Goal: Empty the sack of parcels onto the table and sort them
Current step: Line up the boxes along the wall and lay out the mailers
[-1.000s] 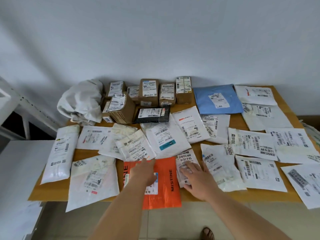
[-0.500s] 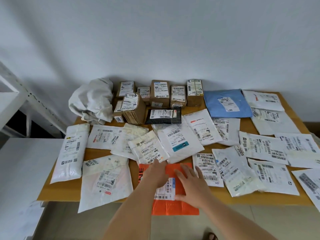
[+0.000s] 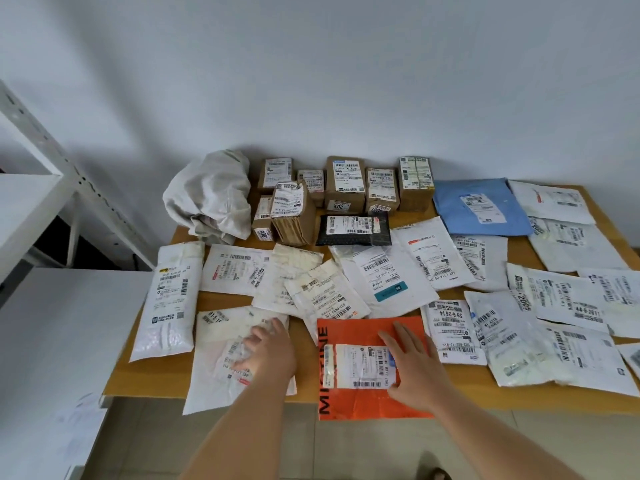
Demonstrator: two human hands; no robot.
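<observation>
Orange mailer (image 3: 360,403) at the table's near edge (image 3: 145,382), lower end overhanging, white label face-up. Right hand (image 3: 414,367) flat on its right half, fingers straight and slightly spread, pressing, nothing gripped. Left of the orange mailer, white mailer (image 3: 221,368), also overhanging; left hand (image 3: 268,349) on it, fingers loosely bent over the label, pressing rather than pinching. Beyond the orange mailer, overlapping white mailers; farther back, brown boxes (image 3: 344,183) and crumpled sack (image 3: 211,195).
</observation>
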